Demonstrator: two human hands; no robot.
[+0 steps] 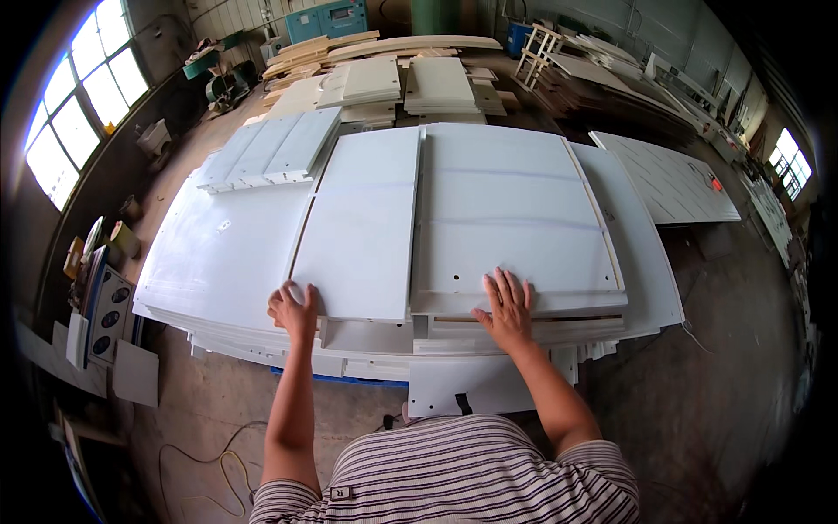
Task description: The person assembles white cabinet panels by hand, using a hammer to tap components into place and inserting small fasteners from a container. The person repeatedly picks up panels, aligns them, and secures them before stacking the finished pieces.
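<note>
My left hand [294, 312] is at the near left corner of a long white panel [362, 218], with bent fingers closed about its edge. That panel lies on a wide stack of white boards. To its right is a broader white panel [506, 210] with small holes near its front and a bare brownish strip along its right edge. My right hand [508, 307] rests open on the front part of this panel, fingers spread. A narrow gap separates the two panels. Under the front edges, more white boards and an opening show.
Narrow white boards [271, 148] are stacked at the far left of the pile. A white panel with an orange-red item [716, 184] on it stands off to the right. Wooden planks [410, 44] lie at the back. A cable [223, 458] runs over the floor at the left.
</note>
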